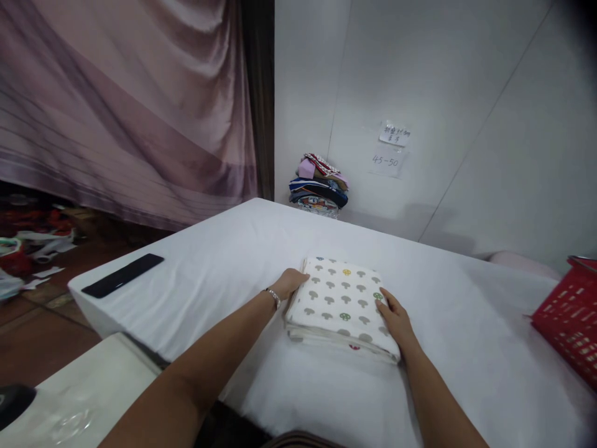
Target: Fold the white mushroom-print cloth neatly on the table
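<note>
A folded white cloth (345,302) printed with grey, green, yellow and red mushrooms lies flat on the white-covered table (224,249). Its several layers show along the near edge. My left hand (290,282) grips the cloth's left edge, with the fingers partly hidden beside or beneath it. A bracelet circles that wrist. At the right edge, my right hand (394,314) holds the cloth, its thumb and a finger resting on the top surface and the other fingers mostly out of sight.
A dark flat object (124,275) lies at the table's left corner. Folded fabrics (319,183) are piled beyond the far edge, by the wall. A red plastic basket (569,317) stands at the right. A white surface (88,392) is at the lower left, and a pink curtain (140,99) hangs behind.
</note>
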